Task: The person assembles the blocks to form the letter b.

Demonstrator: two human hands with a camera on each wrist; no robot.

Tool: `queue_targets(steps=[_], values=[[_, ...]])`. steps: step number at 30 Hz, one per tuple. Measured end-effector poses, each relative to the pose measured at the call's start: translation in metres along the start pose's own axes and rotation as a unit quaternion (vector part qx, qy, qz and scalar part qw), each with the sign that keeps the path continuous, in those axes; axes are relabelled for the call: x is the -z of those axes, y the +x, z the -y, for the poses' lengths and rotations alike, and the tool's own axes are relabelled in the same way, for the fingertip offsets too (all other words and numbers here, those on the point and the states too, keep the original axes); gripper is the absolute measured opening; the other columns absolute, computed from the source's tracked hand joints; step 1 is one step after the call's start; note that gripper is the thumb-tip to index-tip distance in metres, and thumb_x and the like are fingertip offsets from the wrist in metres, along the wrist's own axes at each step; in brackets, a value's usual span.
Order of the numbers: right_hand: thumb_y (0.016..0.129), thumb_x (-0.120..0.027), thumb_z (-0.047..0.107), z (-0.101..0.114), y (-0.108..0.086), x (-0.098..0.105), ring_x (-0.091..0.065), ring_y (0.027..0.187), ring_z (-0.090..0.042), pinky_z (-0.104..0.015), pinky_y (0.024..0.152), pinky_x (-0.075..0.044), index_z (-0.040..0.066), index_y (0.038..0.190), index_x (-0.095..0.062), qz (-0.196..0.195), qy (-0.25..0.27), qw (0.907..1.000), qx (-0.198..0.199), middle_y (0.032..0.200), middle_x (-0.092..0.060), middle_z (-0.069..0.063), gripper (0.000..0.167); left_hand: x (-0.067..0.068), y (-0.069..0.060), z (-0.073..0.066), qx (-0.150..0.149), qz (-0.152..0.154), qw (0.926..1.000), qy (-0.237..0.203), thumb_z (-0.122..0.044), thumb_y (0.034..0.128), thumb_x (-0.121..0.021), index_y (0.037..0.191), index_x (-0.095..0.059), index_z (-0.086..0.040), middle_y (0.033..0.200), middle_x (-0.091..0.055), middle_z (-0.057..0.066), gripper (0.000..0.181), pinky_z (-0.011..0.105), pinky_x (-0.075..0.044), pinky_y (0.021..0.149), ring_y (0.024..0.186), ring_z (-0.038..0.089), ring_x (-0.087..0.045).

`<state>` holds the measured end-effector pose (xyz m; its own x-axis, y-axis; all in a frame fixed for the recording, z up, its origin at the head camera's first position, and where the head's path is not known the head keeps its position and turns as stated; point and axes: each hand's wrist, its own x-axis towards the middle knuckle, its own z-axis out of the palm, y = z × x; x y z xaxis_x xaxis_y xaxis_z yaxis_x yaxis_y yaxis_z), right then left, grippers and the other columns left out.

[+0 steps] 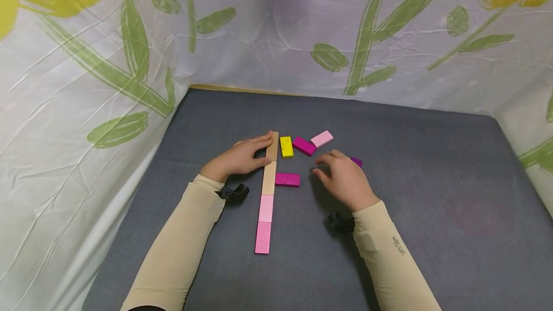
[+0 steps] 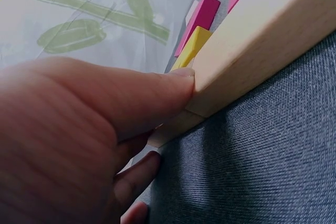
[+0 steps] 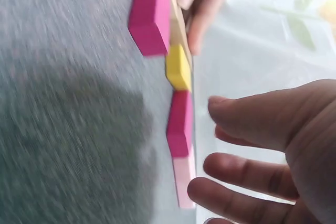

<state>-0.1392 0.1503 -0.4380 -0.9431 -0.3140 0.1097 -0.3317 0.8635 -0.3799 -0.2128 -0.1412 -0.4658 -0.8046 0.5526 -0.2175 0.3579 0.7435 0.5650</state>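
Observation:
A straight row of flat blocks runs toward the person: two plain wooden blocks at the far end, then a light pink block and a pink block. My left hand touches the row's left side, thumb and extended fingers against the wooden blocks. A magenta block stands out sideways from the row's right side. Over the table, right of that block, hovers my right hand, fingers loosely bent and holding nothing. Partly hidden behind it is a purple block.
Beyond the hands lie a yellow block close beside the row, another magenta block and a pale pink block. Dark grey cloth covers the table. White fabric with painted flowers hangs behind and at the sides.

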Motion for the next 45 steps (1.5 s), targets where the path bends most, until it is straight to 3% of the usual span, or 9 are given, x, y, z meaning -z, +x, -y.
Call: queue_targets(steps=[10,22,28,32,38,45], values=[[0.092,-0.081,0.015,-0.032,-0.004,0.017,-0.071,0.095,-0.032,-0.052,0.08,-0.058,0.001,0.112,-0.078,-0.014,0.004,0.9994,-0.031,0.106,-0.073,-0.015,0.024,0.0,-0.001,-0.001,-0.002,0.001,1.0,0.003,-0.031,0.1058,-0.063,0.165,-0.032,-0.008,0.175,-0.02,0.005,0.071,0.06,-0.018,0.128,0.16,0.031,-0.024],[0.091,-0.081,0.016,-0.05,-0.006,0.028,-0.068,0.091,-0.033,-0.055,0.077,-0.056,0.001,0.113,-0.077,-0.015,0.002,0.9961,-0.087,0.102,-0.071,-0.018,0.026,0.0,-0.001,0.0,-0.007,-0.004,1.0,0.001,-0.031,0.1059,-0.063,0.164,-0.033,-0.008,0.175,-0.021,0.005,0.07,0.06,-0.019,0.128,0.16,0.031,-0.024],[0.092,-0.08,0.022,-0.056,-0.01,0.033,-0.069,0.092,-0.037,-0.057,0.075,-0.056,0.002,0.109,-0.077,-0.007,0.002,0.9907,-0.136,0.104,-0.07,-0.022,0.026,-0.001,0.0,0.001,-0.002,-0.002,1.0,-0.002,-0.032,0.106,-0.063,0.165,-0.032,-0.009,0.175,-0.02,0.003,0.07,0.06,-0.017,0.128,0.16,0.03,-0.023],[0.095,-0.076,0.027,-0.058,-0.01,0.034,-0.067,0.091,-0.038,-0.056,0.077,-0.056,-0.002,0.114,-0.075,0.012,0.017,0.985,-0.171,0.108,-0.071,-0.025,0.035,-0.001,0.0,0.0,0.003,-0.003,1.0,-0.003,-0.032,0.106,-0.063,0.165,-0.032,-0.01,0.175,-0.02,0.002,0.071,0.06,-0.017,0.128,0.161,0.03,-0.023],[0.096,-0.074,0.032,-0.057,-0.007,0.033,-0.064,0.082,-0.032,-0.049,0.074,-0.055,-0.007,0.116,-0.07,0.046,0.038,0.9751,-0.213,0.098,-0.073,-0.022,0.044,-0.001,0.001,0.001,0.002,-0.003,1.0,0.001,-0.032,0.106,-0.063,0.165,-0.031,-0.01,0.175,-0.02,0.003,0.071,0.059,-0.017,0.128,0.161,0.029,-0.023],[0.095,-0.076,0.027,-0.057,-0.006,0.029,-0.063,0.08,-0.031,-0.048,0.074,-0.055,-0.01,0.115,-0.068,0.044,0.046,0.9768,-0.205,0.093,-0.073,-0.021,0.043,0.0,-0.001,-0.001,-0.001,-0.005,1.0,0.0,-0.031,0.1058,-0.063,0.165,-0.031,-0.009,0.175,-0.02,0.003,0.071,0.06,-0.017,0.128,0.16,0.029,-0.023]])
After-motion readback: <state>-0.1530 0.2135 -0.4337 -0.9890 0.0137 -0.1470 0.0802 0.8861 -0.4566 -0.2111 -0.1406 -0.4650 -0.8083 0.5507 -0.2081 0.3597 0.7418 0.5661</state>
